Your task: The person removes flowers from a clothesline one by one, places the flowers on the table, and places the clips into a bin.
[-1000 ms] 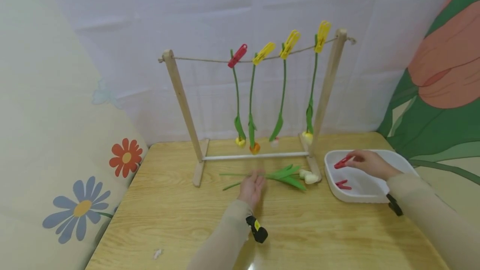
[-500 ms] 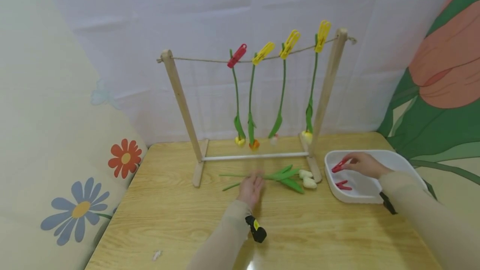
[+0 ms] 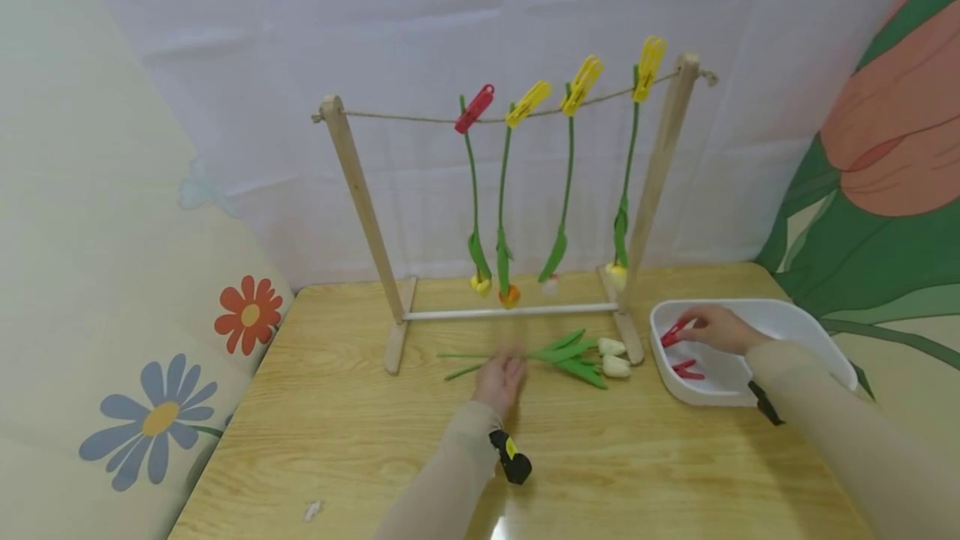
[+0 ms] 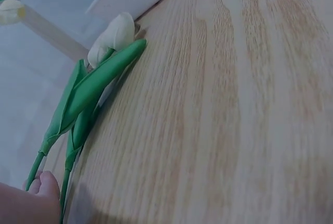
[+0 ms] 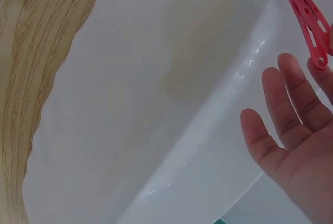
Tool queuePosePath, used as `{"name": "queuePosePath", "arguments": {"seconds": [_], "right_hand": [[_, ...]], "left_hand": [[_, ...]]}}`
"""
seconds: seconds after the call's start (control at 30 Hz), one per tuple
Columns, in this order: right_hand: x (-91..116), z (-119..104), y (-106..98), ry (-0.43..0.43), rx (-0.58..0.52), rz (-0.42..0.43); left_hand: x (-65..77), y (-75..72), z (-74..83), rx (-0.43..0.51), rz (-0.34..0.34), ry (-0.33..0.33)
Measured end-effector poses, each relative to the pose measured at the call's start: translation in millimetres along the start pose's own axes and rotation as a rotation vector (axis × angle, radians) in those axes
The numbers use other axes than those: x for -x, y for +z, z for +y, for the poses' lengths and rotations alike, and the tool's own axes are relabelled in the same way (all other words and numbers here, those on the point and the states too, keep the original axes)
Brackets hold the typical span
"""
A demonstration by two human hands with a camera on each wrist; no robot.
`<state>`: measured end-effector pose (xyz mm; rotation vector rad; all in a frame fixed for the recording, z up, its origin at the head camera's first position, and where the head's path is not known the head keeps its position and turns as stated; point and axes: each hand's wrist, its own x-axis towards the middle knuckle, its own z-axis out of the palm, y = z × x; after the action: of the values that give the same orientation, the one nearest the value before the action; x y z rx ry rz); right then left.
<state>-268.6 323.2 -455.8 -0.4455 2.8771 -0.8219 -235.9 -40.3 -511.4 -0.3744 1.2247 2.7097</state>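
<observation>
My right hand (image 3: 716,330) pinches a red clothespin (image 5: 308,23) between thumb and index finger, over the left side of a white basin (image 3: 806,332); its other fingers are spread. Lower in the basin lies another red clothespin (image 3: 687,370). On the table, two white artificial tulips (image 4: 83,99) lie side by side, blooms pointing right. My left hand (image 3: 498,382) is at their stems; in the left wrist view its fingertips pinch one stem, with the other stem running beside the hand.
Behind the hands stands a wooden rack (image 3: 365,207) with a cord (image 3: 405,117) across its top. Several tulips hang from it bloom-down, held by one red clothespin (image 3: 475,109) and yellow clothespins (image 3: 582,86). A small white scrap (image 3: 312,511) lies on the table (image 3: 360,440).
My right hand has moved left and slightly down with the clothespin, towards the basin's left wall. The two tulip blooms have shifted slightly and separated; the left hand stays nearly in place.
</observation>
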Motion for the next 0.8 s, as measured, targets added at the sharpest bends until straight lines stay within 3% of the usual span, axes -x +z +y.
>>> {"name": "queuePosePath", "arguments": {"seconds": [0.57,0.67,0.7,0.8], "right_hand": [[-5.8,3.0,5.3,0.015,-0.047,-0.125],[-5.6,6.5,6.4,0.04,-0.078,-0.156],[-5.1,7.6,6.8,0.052,-0.09,-0.166],[-3.4,10.7,8.4,0.094,-0.116,-0.198]], "left_hand": [[-4.0,-15.6,4.6,-0.101,-0.031,-0.082],[-13.8,-28.0,-0.9,-0.102,-0.057,-0.097],[-27.1,-41.6,-9.1,-0.072,-0.102,-0.095],[-33.7,-50.8,-13.9,-0.066,-0.13,-0.113]]}}
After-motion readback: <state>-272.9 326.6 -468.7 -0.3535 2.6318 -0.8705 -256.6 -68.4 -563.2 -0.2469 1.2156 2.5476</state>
